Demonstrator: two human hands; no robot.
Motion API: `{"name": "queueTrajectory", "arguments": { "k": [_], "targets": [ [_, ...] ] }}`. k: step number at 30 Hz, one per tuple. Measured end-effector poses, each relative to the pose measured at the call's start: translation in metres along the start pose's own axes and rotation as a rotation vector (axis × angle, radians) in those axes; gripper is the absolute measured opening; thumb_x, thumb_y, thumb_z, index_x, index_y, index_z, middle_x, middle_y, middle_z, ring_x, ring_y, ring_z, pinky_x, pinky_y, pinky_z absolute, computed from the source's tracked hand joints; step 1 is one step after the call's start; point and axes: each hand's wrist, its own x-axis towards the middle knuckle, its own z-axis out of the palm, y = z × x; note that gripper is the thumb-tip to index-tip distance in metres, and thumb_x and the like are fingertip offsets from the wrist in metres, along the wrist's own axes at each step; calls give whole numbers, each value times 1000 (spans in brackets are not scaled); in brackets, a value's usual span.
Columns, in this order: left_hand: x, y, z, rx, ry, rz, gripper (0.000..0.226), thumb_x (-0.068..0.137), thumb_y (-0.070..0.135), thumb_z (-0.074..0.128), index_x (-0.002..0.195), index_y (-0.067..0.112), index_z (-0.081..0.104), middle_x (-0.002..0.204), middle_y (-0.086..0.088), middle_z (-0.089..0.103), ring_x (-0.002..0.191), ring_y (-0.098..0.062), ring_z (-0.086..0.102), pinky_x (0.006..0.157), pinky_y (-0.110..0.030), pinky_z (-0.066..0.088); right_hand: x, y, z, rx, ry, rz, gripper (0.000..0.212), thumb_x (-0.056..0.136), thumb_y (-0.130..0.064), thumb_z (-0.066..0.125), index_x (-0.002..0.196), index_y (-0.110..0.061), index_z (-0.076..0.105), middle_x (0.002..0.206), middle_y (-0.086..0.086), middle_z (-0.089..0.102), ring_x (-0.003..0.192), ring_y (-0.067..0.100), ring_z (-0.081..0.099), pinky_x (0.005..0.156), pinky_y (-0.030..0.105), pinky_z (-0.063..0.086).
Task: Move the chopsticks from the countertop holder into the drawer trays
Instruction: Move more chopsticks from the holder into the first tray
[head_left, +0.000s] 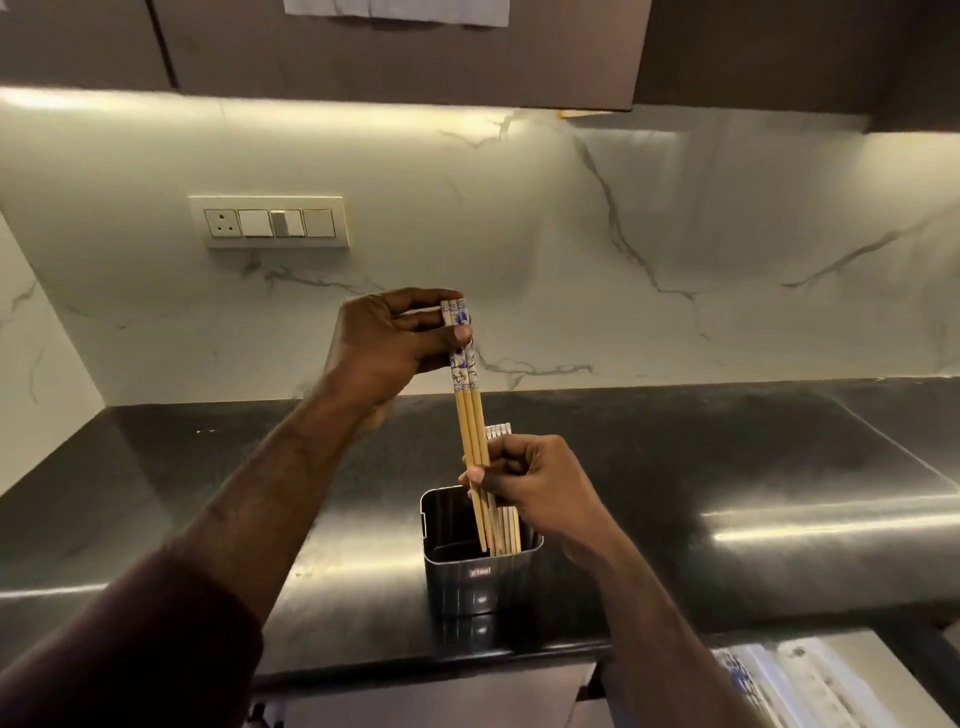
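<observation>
A dark metal holder (480, 584) stands on the black countertop (701, 467) near its front edge. My left hand (387, 345) pinches the blue-and-white patterned tops of a few wooden chopsticks (471, 415), lifted almost upright with their tips still inside the holder. My right hand (524, 475) grips the same chopsticks lower down, just above the holder's rim. More chopsticks (506, 532) stay in the holder behind my right hand, their white ends (497, 429) showing above my fingers. The open drawer (810, 680) with its trays lies at the bottom right.
A marble backsplash with a switch panel (270, 222) rises behind the counter. Dark wall cabinets (395, 47) hang overhead. Some patterned chopsticks (737, 675) lie in the drawer's left tray.
</observation>
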Motion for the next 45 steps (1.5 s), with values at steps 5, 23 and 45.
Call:
{"name": "queueTrajectory", "arguments": {
  "k": [5, 23, 45],
  "targets": [
    [-50, 17, 9, -84, -29, -38, 28, 72, 0, 76, 96, 14, 72, 88, -8, 77, 82, -24, 75, 67, -27, 58, -60, -16, 6, 28, 9, 39, 16, 86, -13, 71, 102, -11, 72, 92, 5, 76, 86, 14, 74, 78, 29, 60],
    [-202, 17, 189, -128, -278, -192, 30, 66, 20, 76, 94, 11, 72, 89, -9, 77, 85, -22, 74, 73, -31, 61, -293, 5, -110, -84, 187, 273, 8, 87, -11, 70, 93, -11, 75, 87, 8, 77, 81, 18, 75, 74, 30, 61],
    [-246, -77, 485, -82, -240, -316, 26, 81, 9, 72, 107, 7, 70, 87, -4, 77, 81, -18, 75, 64, -21, 57, -399, 135, -360, -117, 220, 469, 6, 86, -10, 72, 90, -8, 76, 85, 8, 77, 81, 21, 74, 77, 39, 62]
  ]
}}
